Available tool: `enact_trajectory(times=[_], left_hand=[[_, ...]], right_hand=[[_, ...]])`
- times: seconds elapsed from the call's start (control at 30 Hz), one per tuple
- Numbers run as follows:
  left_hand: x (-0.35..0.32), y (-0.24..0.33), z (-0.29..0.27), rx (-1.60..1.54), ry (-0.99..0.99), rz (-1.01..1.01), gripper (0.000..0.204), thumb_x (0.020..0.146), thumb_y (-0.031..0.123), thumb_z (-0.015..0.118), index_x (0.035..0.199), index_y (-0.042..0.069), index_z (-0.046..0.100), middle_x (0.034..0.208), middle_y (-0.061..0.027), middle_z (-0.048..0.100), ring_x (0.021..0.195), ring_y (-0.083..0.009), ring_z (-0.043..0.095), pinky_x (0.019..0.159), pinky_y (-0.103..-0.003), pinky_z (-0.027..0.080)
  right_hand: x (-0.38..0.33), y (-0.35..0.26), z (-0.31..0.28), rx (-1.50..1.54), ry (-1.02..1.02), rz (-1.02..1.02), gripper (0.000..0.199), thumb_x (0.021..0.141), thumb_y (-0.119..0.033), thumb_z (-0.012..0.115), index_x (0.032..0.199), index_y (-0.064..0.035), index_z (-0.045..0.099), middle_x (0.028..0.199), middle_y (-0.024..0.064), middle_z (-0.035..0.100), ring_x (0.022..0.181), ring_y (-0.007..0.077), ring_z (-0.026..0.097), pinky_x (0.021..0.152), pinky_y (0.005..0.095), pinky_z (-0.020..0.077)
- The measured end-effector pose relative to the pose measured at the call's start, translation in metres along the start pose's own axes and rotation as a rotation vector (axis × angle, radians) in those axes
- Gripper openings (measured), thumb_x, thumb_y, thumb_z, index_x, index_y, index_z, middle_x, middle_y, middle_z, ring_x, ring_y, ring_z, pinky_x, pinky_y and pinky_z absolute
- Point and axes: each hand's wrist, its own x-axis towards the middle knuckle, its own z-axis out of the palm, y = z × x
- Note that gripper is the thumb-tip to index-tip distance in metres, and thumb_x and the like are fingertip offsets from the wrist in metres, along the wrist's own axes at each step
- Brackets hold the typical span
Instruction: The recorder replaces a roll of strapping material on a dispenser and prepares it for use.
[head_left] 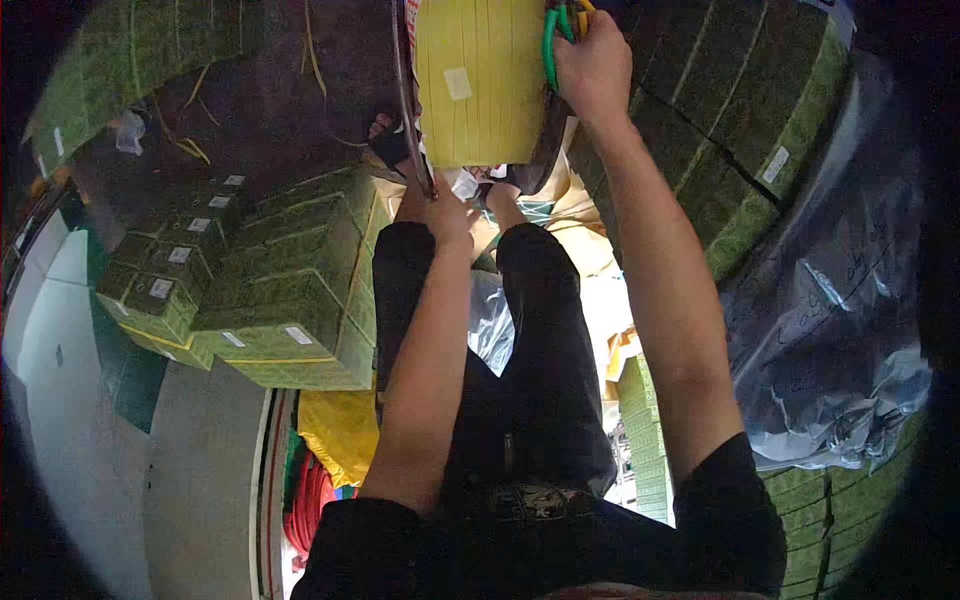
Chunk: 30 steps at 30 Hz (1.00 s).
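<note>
Between my forearms stands a large reel (478, 110) wound with yellow strap, a pale piece of tape stuck on its face and dark rims at both sides. My left hand (440, 208) is at the lower end of the left rim, its fingers apparently closed round it and partly hidden. Up by the right rim, my right hand (594, 68) is closed on a tool with green looped handles (551, 48). Some yellow shows beside that tool; its working end is out of sight.
Green wrapped boxes (285, 290) with white labels and yellow straps are stacked at left. More wrapped stacks (740, 130) stand close on the right, with clear plastic sheeting (830, 330) below them. Brown paper (585, 215) lies near my feet. A yellow bag (340, 435) sits by red coils (312, 505).
</note>
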Motion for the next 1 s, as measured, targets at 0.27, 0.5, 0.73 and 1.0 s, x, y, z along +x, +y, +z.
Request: enact_trajectory(times=[0.27,0.5,0.73,1.0], left_hand=[[0.130,-0.131,-0.056,0.775,-0.232,0.671,0.060,0.088,0.035,0.062,0.141,0.014,0.044,0.115,-0.0204,0.064,0.089,-0.0302,0.068,0.075,-0.042,0.054],[0.074,-0.228,-0.034,1.782,-0.311,0.363,0.047,0.093,0.035,0.053,0.138,0.020,0.052,0.106,-0.0148,0.070,0.090,-0.0341,0.070,0.071,-0.049,0.055],[-0.058,-0.114,-0.062,2.048,-0.420,0.588,0.030,0.087,0.022,0.062,0.112,0.006,0.067,0.107,-0.0163,0.070,0.093,-0.0352,0.069,0.078,-0.045,0.055],[-0.225,0.040,-0.178,0.701,-0.092,1.075,0.026,0.097,0.021,0.053,0.108,0.001,0.066,0.099,-0.0147,0.070,0.088,-0.0240,0.068,0.077,-0.039,0.052]], right_hand=[[0.025,-0.016,-0.009,0.012,0.028,-0.089,0.021,0.081,-0.008,0.063,0.093,0.0067,0.055,0.085,0.0244,0.056,0.084,0.0400,0.057,0.076,0.0462,0.0458],[0.064,-0.026,-0.008,0.071,-0.043,0.066,0.021,0.081,-0.008,0.061,0.095,0.0057,0.056,0.087,0.0279,0.058,0.085,0.0441,0.059,0.072,0.0474,0.0445],[0.011,-0.012,-0.042,0.011,0.084,-0.161,0.065,0.081,-0.052,0.073,0.118,0.0005,0.059,0.098,0.0234,0.068,0.094,0.0418,0.067,0.079,0.0469,0.0523],[-0.209,-0.018,-0.190,-0.151,-0.112,0.066,0.055,0.077,-0.042,0.076,0.121,-0.0123,0.061,0.084,0.0240,0.069,0.080,0.0444,0.067,0.071,0.0516,0.0541]])
